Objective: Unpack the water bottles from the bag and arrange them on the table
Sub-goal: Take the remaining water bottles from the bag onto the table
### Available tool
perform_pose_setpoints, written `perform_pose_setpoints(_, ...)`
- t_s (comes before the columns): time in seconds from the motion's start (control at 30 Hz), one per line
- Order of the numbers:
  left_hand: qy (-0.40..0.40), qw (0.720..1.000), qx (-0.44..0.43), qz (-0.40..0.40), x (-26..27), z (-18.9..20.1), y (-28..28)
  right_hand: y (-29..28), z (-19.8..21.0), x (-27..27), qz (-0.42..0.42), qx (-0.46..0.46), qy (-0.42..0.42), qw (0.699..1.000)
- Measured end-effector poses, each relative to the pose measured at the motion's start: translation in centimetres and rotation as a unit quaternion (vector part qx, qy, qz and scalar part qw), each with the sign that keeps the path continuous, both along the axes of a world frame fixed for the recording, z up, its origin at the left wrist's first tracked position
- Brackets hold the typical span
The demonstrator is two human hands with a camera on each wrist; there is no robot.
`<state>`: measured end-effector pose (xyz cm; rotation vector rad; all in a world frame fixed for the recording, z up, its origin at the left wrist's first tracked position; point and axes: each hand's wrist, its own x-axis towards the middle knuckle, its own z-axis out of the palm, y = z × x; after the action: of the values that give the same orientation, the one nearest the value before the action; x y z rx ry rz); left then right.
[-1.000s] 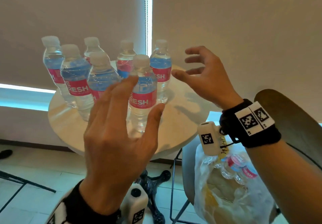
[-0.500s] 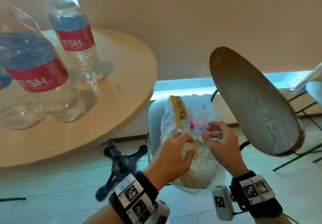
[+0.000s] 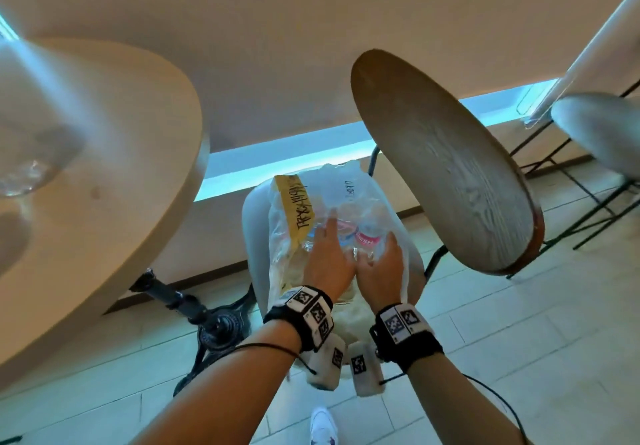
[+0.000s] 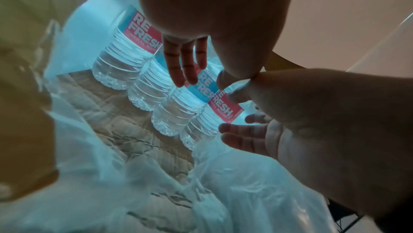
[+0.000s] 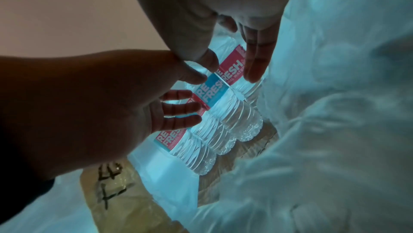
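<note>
Four water bottles (image 4: 143, 85) lay side by side inside the clear plastic bag (image 3: 287, 257), red and blue labels facing up, right below both sets of fingertips. Left hand (image 3: 329, 261) was in the bag mouth with fingers straight and spread over the middle bottles, not wrapped round any of them. Right hand (image 3: 382, 271) was close beside it, thumbs nearly touching; its straight fingers (image 5: 257, 56) lay along the red label of the outermost bottle (image 5: 241, 99), thumb on the other side of that bottle, no clear grip. Bag had a yellow tape strip with black handwriting (image 3: 294, 209) on the side beyond the left hand and sat on a pale chair seat (image 3: 256, 223) under both wrists. Round table (image 3: 138, 174) stood off to the left of the left hand, one bottle base (image 3: 20, 174) blurred at the frame edge on it. Wooden chair back (image 3: 446, 164) rose to the right of the right hand.
</note>
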<state>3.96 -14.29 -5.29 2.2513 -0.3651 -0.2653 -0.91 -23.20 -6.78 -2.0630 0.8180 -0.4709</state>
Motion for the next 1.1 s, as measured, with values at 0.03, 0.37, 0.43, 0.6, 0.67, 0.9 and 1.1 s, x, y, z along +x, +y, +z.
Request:
perform_pose_setpoints(0.03,-0.004,1.0,-0.004,0.001,0.3,-0.1,-0.1,-0.1,0.0,0.3,-0.004,-0.001,-0.004,1.0)
perform_pose_setpoints(0.37,-0.024,0.998,-0.026,0.046,1.3,-1.1,-0.8,-1.7,-1.1,1.9,-0.017,-0.009,-0.001,1.0)
perform_pose_setpoints(0.43,-0.025,0.998,-0.034,0.052,1.1,-1.2,-0.7,-1.9,-1.1,1.9,-0.027,0.009,0.001,1.0)
perform_pose_setpoints(0.6,-0.028,0.997,-0.029,0.061,0.6,-1.6,-0.3,-2.1,-0.7,1.5,-0.022,0.036,-0.016,0.999)
perform_pose_setpoints(0.67,-0.036,0.997,-0.016,0.061,0.2,-1.7,-0.2,-2.5,-0.8,1.1,-0.011,0.038,0.0,0.999)
perform_pose_setpoints(0.9,-0.015,0.999,-0.019,0.042,-1.8,-1.9,1.0,-2.9,-0.6,-0.3,0.054,-0.044,0.003,0.998)
perform_pose_setpoints(1.1,-0.033,0.998,-0.052,0.011,-2.7,-1.5,2.5,-2.0,-1.1,-2.2,0.114,-0.104,0.006,0.988)
